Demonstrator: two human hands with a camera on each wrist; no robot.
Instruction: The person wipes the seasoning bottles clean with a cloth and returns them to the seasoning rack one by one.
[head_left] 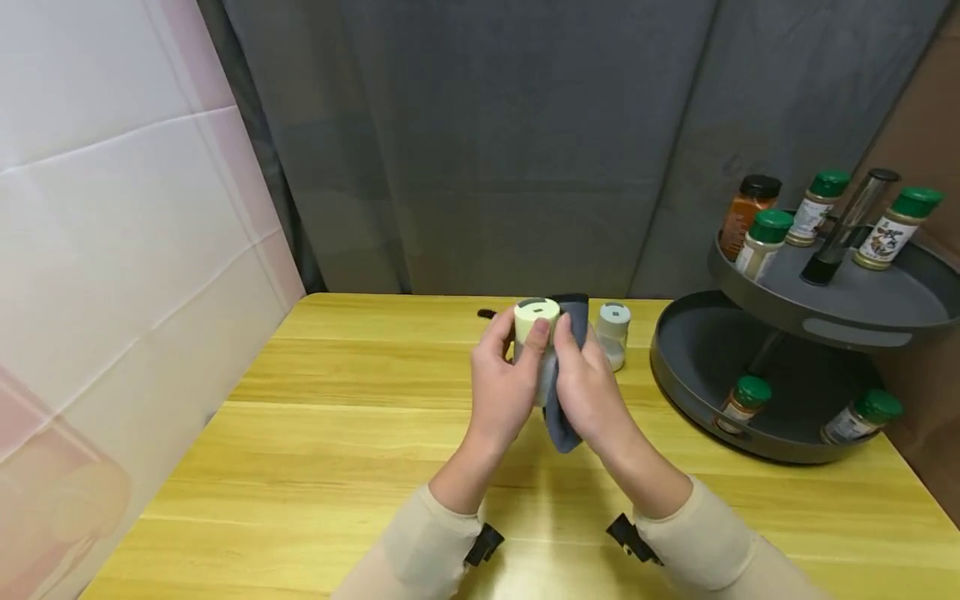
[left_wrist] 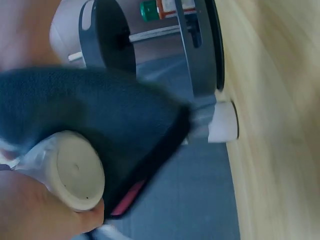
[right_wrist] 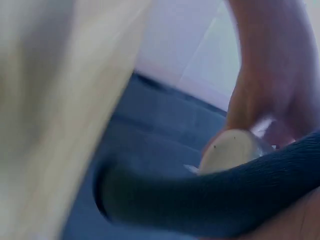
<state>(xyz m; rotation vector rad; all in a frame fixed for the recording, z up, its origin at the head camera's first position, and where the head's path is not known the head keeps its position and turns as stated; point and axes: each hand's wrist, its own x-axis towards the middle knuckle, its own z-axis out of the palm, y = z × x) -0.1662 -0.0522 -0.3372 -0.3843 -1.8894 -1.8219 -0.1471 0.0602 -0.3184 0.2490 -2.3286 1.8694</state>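
My left hand (head_left: 501, 387) grips a clear seasoning jar with a pale cream lid (head_left: 536, 312), thumb near the lid. The jar is raised off the table, lid up, and its round base (left_wrist: 77, 170) shows in the left wrist view. A folded dark grey cloth (head_left: 561, 427) lies against the jar's right side, held by my right hand (head_left: 592, 396) with the thumb on its near face. The cloth (right_wrist: 200, 200) hangs below the fingers and partly covers the jar in the right wrist view. Just behind the right hand stands a second jar with a whitish lid (head_left: 615, 315).
A dark two-tier round rack (head_left: 675, 396) stands at the right. Several spice bottles with green lids and an orange bottle with a black lid (head_left: 748, 212) are on it. A small dark bristly thing (head_left: 487, 314) lies behind the left hand. Grey curtain backs the wooden table (head_left: 360, 467).
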